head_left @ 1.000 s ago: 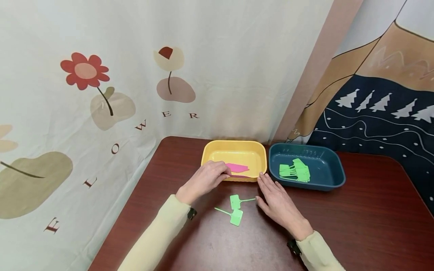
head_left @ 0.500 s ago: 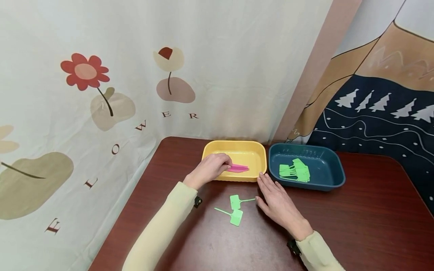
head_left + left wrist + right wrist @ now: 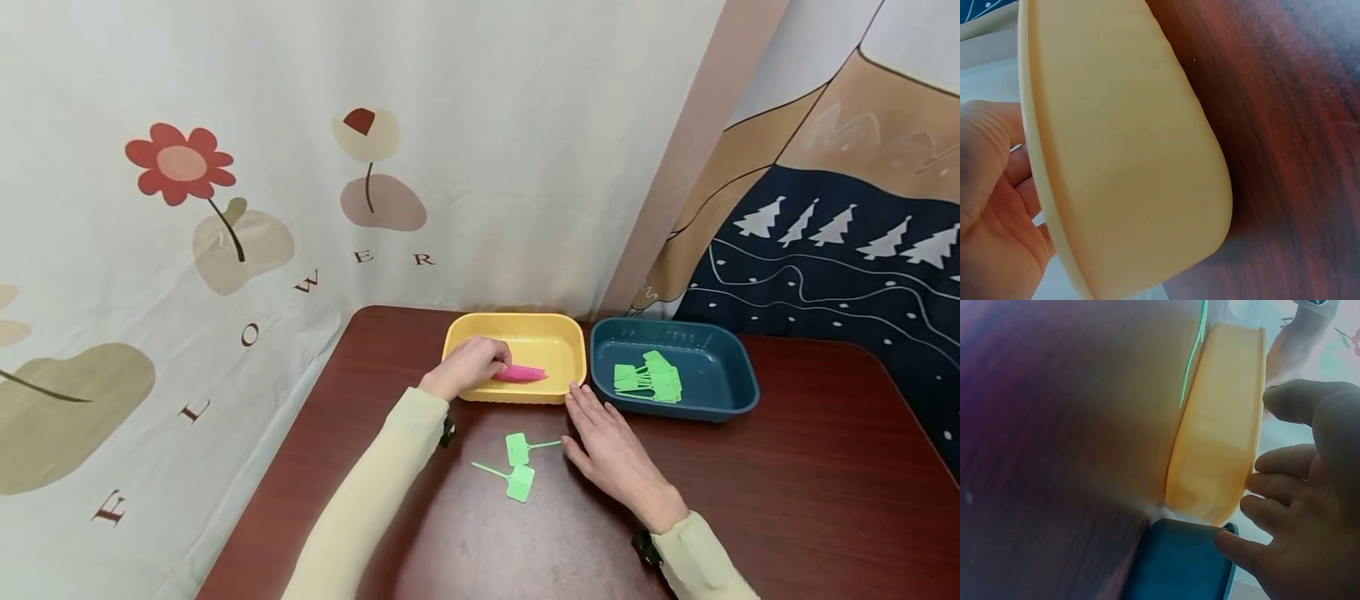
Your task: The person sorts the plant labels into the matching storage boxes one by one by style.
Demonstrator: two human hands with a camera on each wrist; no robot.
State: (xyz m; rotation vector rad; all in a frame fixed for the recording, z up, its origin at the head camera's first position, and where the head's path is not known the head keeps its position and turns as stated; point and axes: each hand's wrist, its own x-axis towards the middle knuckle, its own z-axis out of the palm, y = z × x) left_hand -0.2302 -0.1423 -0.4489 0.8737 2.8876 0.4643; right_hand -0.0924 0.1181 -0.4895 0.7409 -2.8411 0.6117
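Observation:
My left hand (image 3: 478, 364) reaches over the front left of the yellow tray (image 3: 525, 324), its fingers pinching the end of bright pink plant labels (image 3: 522, 374) lying low inside it. In the left wrist view the tray's wall (image 3: 1116, 137) hides those fingertips and the labels. My right hand (image 3: 611, 450) has its fingers extended, tips right at the yellow tray's front right corner, near the dark blue tray (image 3: 1179, 556). Two light green T-shaped plant labels, one upper (image 3: 517, 449) and one lower (image 3: 520, 482), lie on the table between my hands.
Inside the dark blue tray (image 3: 716, 333) on the right rests a pile of green plant labels (image 3: 660, 379). Both trays stand side by side at the back of the brown table (image 3: 825, 467), close to a printed curtain (image 3: 517, 167).
My left hand has moved from the front rim further into the yellow tray, and the pink labels it brought now lie with the other pink ones. My right hand has stayed put.

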